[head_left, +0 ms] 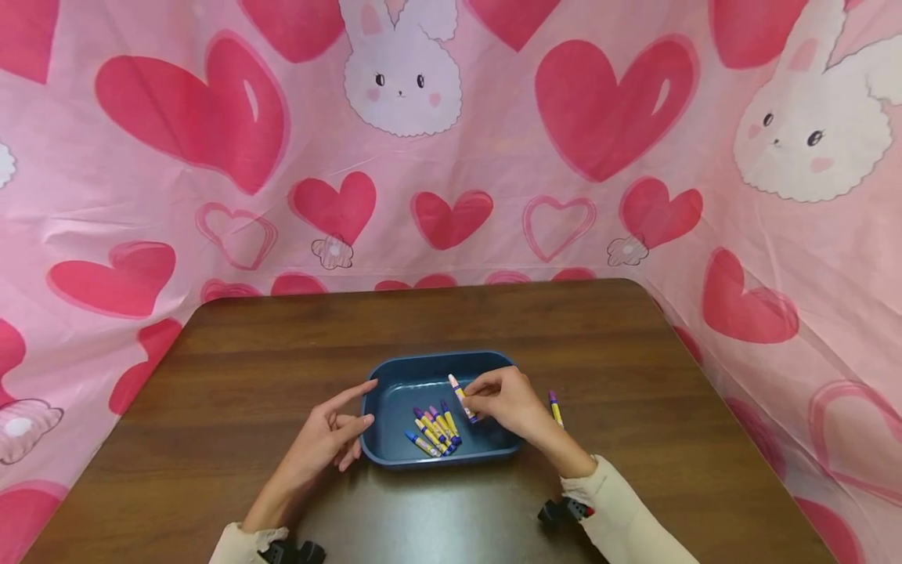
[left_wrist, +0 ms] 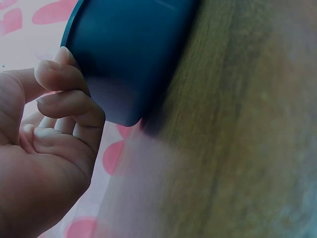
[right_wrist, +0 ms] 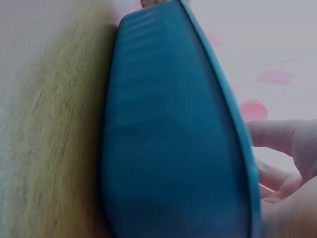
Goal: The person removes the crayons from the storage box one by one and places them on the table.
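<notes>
Over the right part of a dark blue tray (head_left: 398,398), my right hand (head_left: 513,401) pinches a crayon (head_left: 457,388) between thumb and fingers. The crayon has a pale pink tip and a yellow and blue wrapper, and it slants with its tip up and to the left. Several crayons (head_left: 438,427) with purple, pink, blue and pale tips lie bunched on the tray's floor. My left hand (head_left: 319,439) touches the tray's left rim, index finger and thumb extended. In the right wrist view the tray's wall (right_wrist: 163,114) hides the held crayon.
One purple-tipped crayon (head_left: 555,407) lies on the brown wooden table (head_left: 282,345), to the right of the tray, partly hidden by my right forearm. A pink curtain (head_left: 395,168) with hearts and rabbits hangs behind the table and along its sides.
</notes>
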`<act>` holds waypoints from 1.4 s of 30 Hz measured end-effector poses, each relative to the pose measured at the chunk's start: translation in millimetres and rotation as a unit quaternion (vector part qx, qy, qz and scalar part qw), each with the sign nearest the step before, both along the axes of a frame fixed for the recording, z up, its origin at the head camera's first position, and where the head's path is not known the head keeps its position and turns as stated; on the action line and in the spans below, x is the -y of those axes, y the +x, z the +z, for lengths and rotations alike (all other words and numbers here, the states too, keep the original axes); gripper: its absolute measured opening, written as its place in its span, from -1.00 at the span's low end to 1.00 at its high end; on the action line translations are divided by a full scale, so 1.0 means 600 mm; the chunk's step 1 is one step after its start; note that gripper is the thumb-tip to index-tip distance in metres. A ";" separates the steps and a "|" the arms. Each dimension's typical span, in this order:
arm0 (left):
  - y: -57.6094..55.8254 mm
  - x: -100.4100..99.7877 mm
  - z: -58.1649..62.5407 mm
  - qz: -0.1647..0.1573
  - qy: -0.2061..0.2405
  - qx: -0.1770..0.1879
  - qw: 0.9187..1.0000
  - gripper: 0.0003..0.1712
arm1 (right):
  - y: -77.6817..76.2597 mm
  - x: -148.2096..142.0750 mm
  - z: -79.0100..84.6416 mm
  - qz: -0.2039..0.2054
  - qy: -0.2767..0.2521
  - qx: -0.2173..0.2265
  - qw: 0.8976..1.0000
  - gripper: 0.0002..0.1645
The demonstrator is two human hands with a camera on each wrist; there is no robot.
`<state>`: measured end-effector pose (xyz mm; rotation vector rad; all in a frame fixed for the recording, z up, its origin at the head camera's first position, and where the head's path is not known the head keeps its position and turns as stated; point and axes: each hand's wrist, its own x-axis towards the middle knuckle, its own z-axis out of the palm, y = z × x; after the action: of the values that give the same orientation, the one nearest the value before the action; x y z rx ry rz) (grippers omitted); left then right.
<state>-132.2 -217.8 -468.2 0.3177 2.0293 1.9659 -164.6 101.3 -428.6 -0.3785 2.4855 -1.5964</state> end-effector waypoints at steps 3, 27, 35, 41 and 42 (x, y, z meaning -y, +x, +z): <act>-0.001 0.000 -0.001 0.001 -0.002 0.004 1.000 -0.28 | 0.007 -0.007 0.003 -0.017 -0.029 0.021 0.999 -0.87; 0.001 0.007 -0.004 -0.002 0.002 0.001 1.000 -0.33 | 0.038 -0.139 0.016 -0.107 -0.132 0.034 0.985 -0.68; -0.003 0.003 -0.003 -0.005 0.008 0.002 1.000 -0.32 | 0.020 -0.204 0.004 -0.126 -0.137 0.054 0.981 -0.59; -0.002 0.002 -0.003 -0.006 0.013 0.003 1.000 -0.33 | 0.013 -0.234 -0.014 -0.123 -0.080 0.064 0.987 -0.66; -0.003 0.002 -0.003 -0.005 0.013 0.002 1.000 -0.33 | 0.013 -0.236 -0.016 -0.120 -0.067 0.066 0.988 -0.67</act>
<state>-133.7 -219.0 -469.9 0.3295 1.9978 1.9867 -156.8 243.0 -438.5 0.0136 2.4045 -1.8195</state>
